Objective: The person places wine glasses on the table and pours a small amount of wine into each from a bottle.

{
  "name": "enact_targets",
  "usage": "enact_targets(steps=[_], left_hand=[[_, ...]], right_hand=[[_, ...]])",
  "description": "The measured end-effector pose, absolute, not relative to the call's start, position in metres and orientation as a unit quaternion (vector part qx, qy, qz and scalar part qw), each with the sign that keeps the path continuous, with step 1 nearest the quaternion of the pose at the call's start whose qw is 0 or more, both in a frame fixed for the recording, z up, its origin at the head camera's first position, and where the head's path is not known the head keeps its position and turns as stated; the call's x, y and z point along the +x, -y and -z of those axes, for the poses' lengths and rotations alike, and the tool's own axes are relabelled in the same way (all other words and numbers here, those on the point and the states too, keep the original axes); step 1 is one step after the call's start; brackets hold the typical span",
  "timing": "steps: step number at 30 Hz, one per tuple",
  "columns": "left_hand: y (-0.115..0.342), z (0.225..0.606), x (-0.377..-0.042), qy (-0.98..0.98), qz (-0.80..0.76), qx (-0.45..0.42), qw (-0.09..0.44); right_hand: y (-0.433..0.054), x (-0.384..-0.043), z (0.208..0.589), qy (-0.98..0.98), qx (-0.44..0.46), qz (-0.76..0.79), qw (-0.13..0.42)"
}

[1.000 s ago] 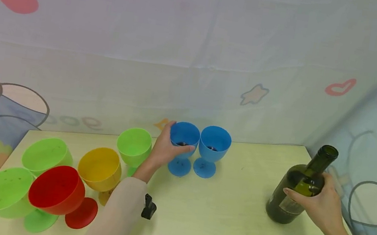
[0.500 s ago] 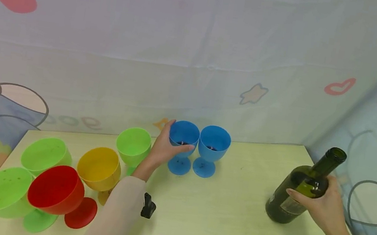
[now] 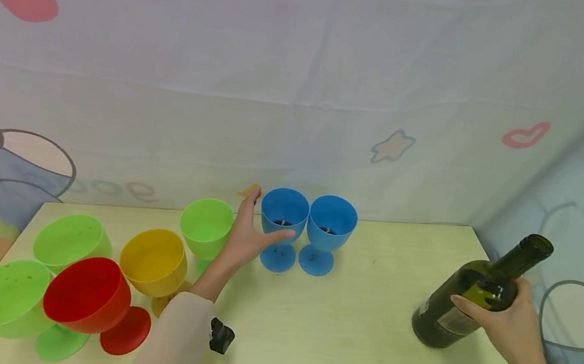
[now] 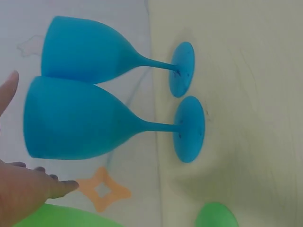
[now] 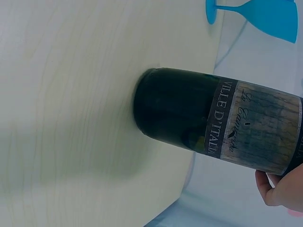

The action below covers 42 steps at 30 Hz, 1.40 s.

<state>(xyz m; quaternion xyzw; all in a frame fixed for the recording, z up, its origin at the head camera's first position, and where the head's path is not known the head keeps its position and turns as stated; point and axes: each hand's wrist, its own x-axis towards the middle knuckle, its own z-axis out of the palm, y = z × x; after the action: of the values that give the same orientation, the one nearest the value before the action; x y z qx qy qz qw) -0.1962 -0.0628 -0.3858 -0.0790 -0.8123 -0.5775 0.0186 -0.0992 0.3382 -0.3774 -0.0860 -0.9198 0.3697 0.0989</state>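
Two blue goblets stand side by side near the table's back edge, dark contents showing in each bowl. My left hand (image 3: pixel 250 235) is spread at the left goblet (image 3: pixel 284 212), its thumb overlapping the bowl's front in the head view. In the left wrist view the fingers (image 4: pixel 61 188) stand apart from that goblet (image 4: pixel 80 120). The right goblet (image 3: pixel 331 220) is just beside it. At the table's right my right hand (image 3: pixel 511 322) grips a dark green wine bottle (image 3: pixel 451 309) around its upper body. The labelled bottle leans right, mouth up and uncorked, its base close to the tabletop.
On the left stand a red goblet (image 3: pixel 87 293), a yellow goblet (image 3: pixel 154 259) and several green goblets, one green goblet (image 3: pixel 206 226) close to my left forearm. A printed cloth (image 3: pixel 306 83) hangs behind the pale wooden table (image 3: pixel 334 352), another along its right side.
My left hand has let go of the left blue goblet and drawn slightly left, its fingers opening. The wine bottle's neck has tipped further right in my right hand.
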Motion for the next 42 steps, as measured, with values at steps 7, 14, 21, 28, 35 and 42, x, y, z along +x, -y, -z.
enact_targets(steps=[7,14,21,28,35,42], left_hand=[[0.063,0.370,-0.175,0.825,0.556,-0.091,0.035],[0.067,0.356,-0.156,0.816,0.565,-0.116,0.032],[0.078,0.340,-0.138,0.828,0.546,-0.118,0.050],[0.096,0.329,-0.129,0.842,0.529,-0.090,0.064],[0.112,0.328,-0.127,0.849,0.522,-0.058,0.059],[0.120,0.327,-0.127,0.855,0.515,-0.033,0.049]], right_hand=[[-0.339,-0.099,0.378,0.920,-0.087,-0.367,0.104],[-0.340,-0.100,0.379,0.921,-0.085,-0.366,0.105],[-0.342,-0.099,0.380,0.922,-0.091,-0.365,0.096],[-0.342,-0.099,0.379,0.920,-0.086,-0.368,0.103],[-0.342,-0.099,0.380,0.921,-0.088,-0.366,0.101],[-0.341,-0.098,0.381,0.923,-0.089,-0.363,0.097]])
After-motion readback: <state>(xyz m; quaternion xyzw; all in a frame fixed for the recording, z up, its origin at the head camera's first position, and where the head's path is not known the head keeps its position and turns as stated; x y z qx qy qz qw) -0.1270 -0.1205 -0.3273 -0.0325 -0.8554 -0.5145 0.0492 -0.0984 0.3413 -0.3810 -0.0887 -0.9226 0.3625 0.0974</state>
